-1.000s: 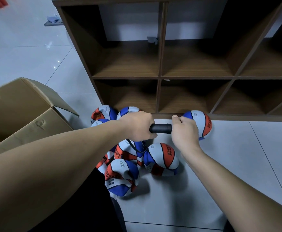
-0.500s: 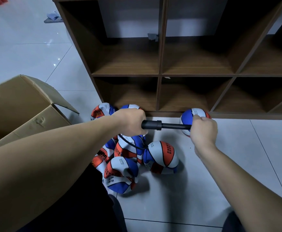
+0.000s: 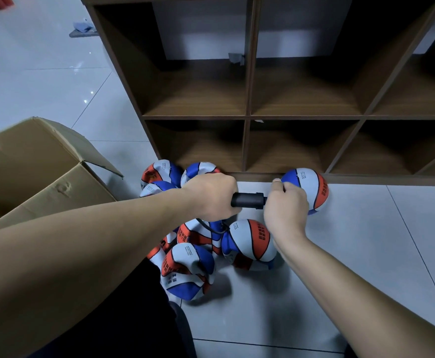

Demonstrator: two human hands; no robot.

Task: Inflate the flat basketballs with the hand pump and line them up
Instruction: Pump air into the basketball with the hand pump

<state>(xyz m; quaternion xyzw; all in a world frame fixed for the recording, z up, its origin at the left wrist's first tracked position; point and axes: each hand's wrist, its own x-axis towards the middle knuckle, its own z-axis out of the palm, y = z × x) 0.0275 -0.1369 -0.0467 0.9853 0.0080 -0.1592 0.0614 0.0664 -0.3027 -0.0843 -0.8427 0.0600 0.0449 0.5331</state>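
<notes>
My left hand (image 3: 212,196) grips the barrel of a black hand pump (image 3: 248,200), held level above the floor. My right hand (image 3: 286,206) grips the pump's handle, pushed in close against the barrel. A thin black hose (image 3: 207,227) drops from the pump to a heap of several flat red, white and blue basketballs (image 3: 189,270) below my hands. A rounder ball (image 3: 254,244) lies at the heap's right side. One round ball (image 3: 312,188) stands alone against the shelf base, partly behind my right hand.
A dark wooden cubby shelf (image 3: 247,116) with open compartments rises right behind the balls. An open cardboard box (image 3: 30,171) stands on the left. Pale floor tiles (image 3: 366,254) stretch to the right and front.
Half a second ago the pump's rod was pulled out to the right. My right hand has pushed the handle back in toward my left hand.
</notes>
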